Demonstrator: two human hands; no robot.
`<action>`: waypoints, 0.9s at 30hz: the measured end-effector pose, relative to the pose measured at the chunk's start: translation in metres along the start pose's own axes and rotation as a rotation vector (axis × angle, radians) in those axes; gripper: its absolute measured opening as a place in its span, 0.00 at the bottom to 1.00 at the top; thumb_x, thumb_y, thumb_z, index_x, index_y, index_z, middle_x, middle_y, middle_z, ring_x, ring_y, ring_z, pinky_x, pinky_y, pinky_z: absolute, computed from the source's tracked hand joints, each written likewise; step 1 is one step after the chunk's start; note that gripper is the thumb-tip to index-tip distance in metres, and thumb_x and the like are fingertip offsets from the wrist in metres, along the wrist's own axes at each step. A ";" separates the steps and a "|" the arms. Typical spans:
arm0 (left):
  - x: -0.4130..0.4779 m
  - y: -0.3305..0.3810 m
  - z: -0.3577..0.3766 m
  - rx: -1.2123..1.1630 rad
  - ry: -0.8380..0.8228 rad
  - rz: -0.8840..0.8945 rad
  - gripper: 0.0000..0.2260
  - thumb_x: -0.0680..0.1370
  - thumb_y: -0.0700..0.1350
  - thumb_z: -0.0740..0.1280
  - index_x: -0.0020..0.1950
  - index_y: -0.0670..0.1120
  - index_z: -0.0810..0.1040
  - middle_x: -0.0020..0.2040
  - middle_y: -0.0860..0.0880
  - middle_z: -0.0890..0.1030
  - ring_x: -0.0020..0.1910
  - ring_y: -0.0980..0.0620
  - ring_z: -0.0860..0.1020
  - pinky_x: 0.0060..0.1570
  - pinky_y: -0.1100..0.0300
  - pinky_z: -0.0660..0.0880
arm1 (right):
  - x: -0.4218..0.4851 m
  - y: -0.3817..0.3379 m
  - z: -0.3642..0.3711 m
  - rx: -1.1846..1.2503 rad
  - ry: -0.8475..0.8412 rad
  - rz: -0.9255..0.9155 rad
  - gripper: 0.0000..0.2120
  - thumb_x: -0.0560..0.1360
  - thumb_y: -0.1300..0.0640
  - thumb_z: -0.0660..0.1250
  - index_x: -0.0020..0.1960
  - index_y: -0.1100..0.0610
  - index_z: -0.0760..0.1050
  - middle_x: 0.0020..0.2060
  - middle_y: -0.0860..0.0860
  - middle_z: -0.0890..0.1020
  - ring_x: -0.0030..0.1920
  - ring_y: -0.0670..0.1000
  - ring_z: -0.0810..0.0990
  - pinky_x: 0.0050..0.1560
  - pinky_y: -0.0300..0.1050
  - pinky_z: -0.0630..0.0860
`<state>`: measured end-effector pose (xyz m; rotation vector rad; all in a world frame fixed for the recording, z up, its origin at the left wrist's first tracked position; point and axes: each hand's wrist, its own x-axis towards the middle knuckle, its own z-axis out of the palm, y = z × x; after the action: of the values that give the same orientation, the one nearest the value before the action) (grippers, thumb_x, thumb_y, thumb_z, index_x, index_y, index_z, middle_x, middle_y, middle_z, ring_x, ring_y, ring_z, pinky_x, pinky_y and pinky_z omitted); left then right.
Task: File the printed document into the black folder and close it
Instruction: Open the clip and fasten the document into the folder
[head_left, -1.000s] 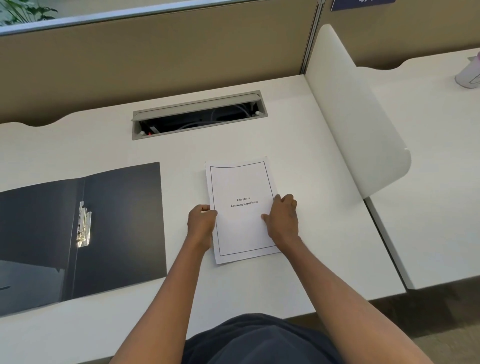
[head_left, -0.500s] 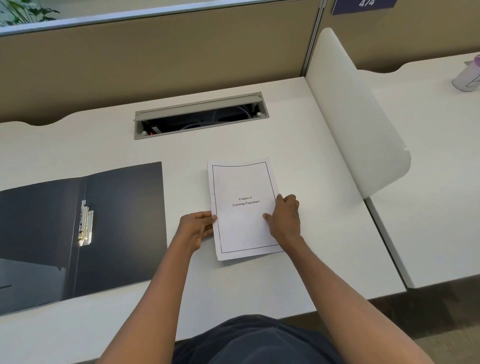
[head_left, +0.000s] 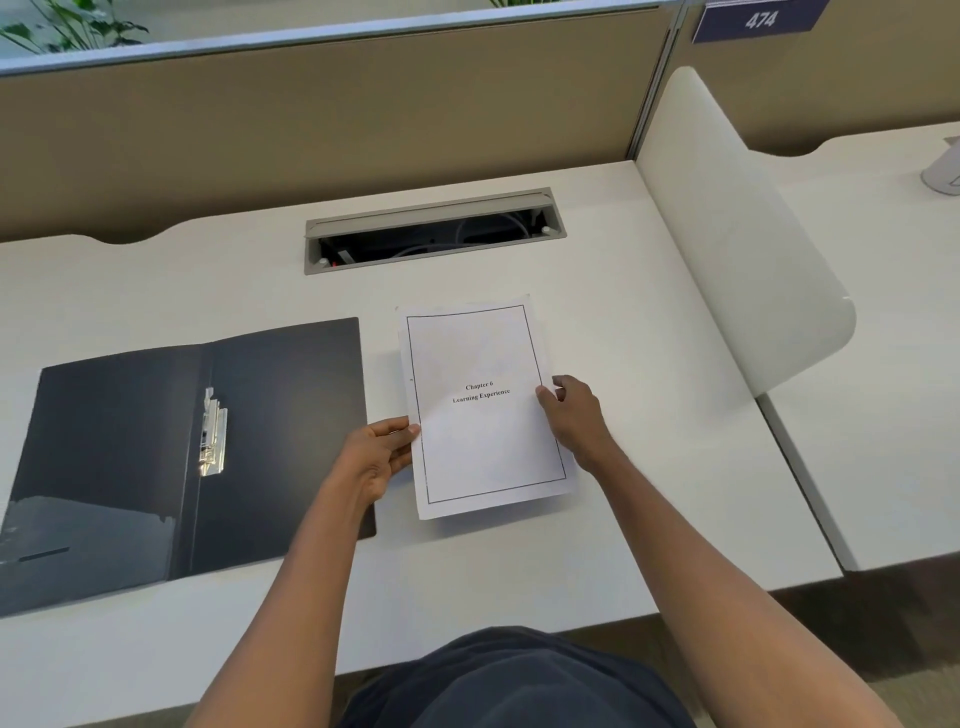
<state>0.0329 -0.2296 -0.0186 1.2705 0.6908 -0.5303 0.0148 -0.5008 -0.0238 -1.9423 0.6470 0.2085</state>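
The printed document (head_left: 480, 364), a white stack with a black border and a title line, is in the middle of the white desk (head_left: 519, 561), its near end raised a little with a shadow under it. My left hand (head_left: 376, 457) pinches its left edge and my right hand (head_left: 574, 418) grips its right edge. The black folder (head_left: 291, 415) lies open and flat to the left, with a silver metal clip (head_left: 213, 434) by its spine. My left wrist overlaps the folder's right near corner.
A grey cable slot (head_left: 434, 228) is sunk into the desk behind the document. A curved white divider (head_left: 727, 234) stands on the right, with a neighbouring desk beyond it. A beige partition wall (head_left: 311, 119) closes the back.
My left hand slid from on top of the document's left edge to a pinch from the side. The document's near end has lifted slightly. My right hand shifted to its right edge.
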 end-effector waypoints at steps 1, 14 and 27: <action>-0.001 0.001 -0.004 0.002 0.005 0.006 0.06 0.77 0.30 0.70 0.51 0.38 0.80 0.39 0.45 0.86 0.34 0.53 0.86 0.34 0.62 0.82 | -0.002 -0.003 0.003 0.036 0.000 -0.008 0.08 0.80 0.53 0.63 0.44 0.56 0.71 0.38 0.51 0.71 0.38 0.53 0.67 0.37 0.46 0.66; -0.011 0.035 -0.140 0.229 0.056 0.145 0.07 0.76 0.34 0.73 0.54 0.38 0.84 0.51 0.41 0.88 0.51 0.43 0.87 0.50 0.54 0.83 | -0.028 -0.043 0.093 0.298 -0.226 0.068 0.08 0.76 0.62 0.72 0.53 0.66 0.81 0.41 0.58 0.81 0.42 0.53 0.76 0.46 0.51 0.75; -0.015 0.097 -0.260 1.044 0.179 0.445 0.37 0.72 0.43 0.80 0.79 0.50 0.69 0.80 0.48 0.67 0.78 0.45 0.66 0.76 0.47 0.62 | -0.046 -0.069 0.180 0.330 -0.237 0.165 0.13 0.76 0.63 0.72 0.59 0.64 0.80 0.54 0.64 0.85 0.46 0.54 0.82 0.62 0.59 0.78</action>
<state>0.0454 0.0457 0.0197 2.3982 0.2180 -0.4050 0.0374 -0.3040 -0.0314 -1.5215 0.6392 0.4029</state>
